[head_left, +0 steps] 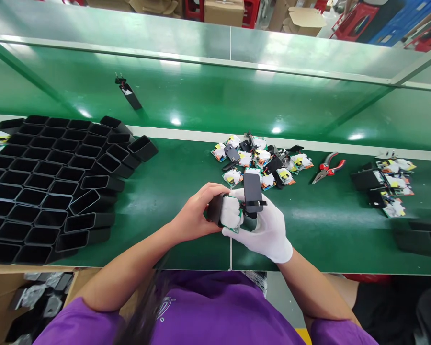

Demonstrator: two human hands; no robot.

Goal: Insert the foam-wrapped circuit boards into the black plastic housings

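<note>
My left hand (194, 216), bare, is closed around a small black plastic case (214, 209). A circuit board covered in white filler (232, 212) sits at the case's opening, apparently partly inside it. My right hand (271, 232), in a white glove, grips this board between thumb and fingers. A black plug cover (253, 188) with a metal prong stands up at the right hand, beside the board. Just beyond both hands lies a pile of similar circuit boards (261, 157) with black plug pieces among them.
Many black cases (50, 177) stand packed together, open ends up, at the left. Red-handled pliers (328, 167) lie right of the pile. Further right are more boards with cases (388, 184). A black adapter (129, 93) is at the back panel. A cardboard box (0, 292) sits lower left.
</note>
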